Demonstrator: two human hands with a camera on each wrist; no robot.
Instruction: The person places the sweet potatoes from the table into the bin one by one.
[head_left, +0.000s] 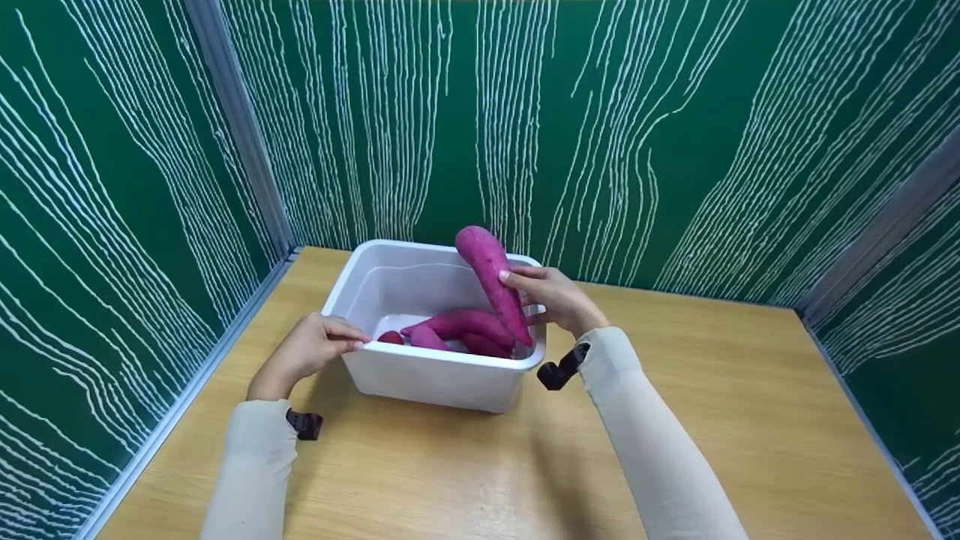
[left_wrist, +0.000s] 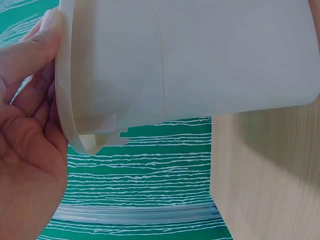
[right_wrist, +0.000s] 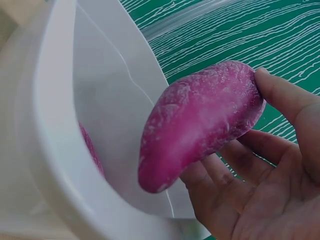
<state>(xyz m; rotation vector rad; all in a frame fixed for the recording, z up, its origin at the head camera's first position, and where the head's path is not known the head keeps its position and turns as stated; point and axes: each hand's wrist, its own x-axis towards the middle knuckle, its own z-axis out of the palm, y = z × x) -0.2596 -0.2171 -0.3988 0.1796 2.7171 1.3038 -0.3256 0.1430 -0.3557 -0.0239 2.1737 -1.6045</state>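
Note:
A long pink-purple sweet potato (head_left: 491, 274) slants over the right side of a white plastic bin (head_left: 435, 379), its narrow end pointing down inside the rim. My right hand (head_left: 559, 296) grips it between thumb and fingers; in the right wrist view the sweet potato (right_wrist: 200, 122) lies across the fingers with the thumb on top. With thumb and fingers, my left hand (head_left: 319, 345) pinches the bin's rim at the front left corner. Several more sweet potatoes (head_left: 457, 324) lie on the bin's floor, partly hidden by the front wall. Beside them is a small red piece (head_left: 391, 337), mostly hidden.
The bin stands on a wooden table (head_left: 712, 420), near its back left part. Green panels (head_left: 450, 150) with wavy white lines rise behind and on both sides, joined by grey metal posts (head_left: 247, 120). A dark wrist camera (head_left: 559, 367) is strapped to each sleeve.

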